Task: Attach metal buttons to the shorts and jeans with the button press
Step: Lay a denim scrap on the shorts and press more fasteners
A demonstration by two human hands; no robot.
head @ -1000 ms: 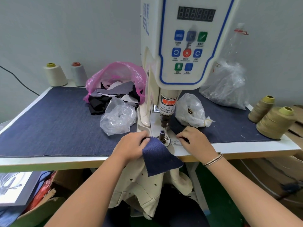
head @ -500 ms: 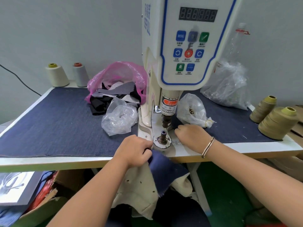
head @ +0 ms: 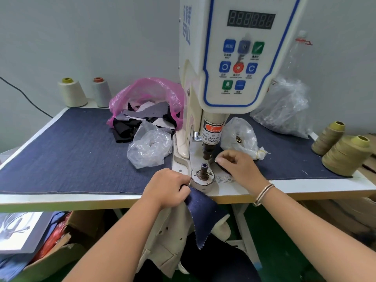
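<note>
1. The button press (head: 234,64) is a cream, blue-trimmed machine on a bench (head: 305,188) covered in dark denim; its round metal die (head: 203,177) carries a short upright post.
2. The left hand (head: 167,187) grips a dark blue denim piece (head: 204,214) with a frayed edge, over cream shorts (head: 162,241).
3. The denim covered the die a second ago; now it hangs off the bench edge, long axis pointing down.
4. The right hand (head: 237,166), curled beside the die, pinches something small and dark; what it is cannot be made out.
</note>
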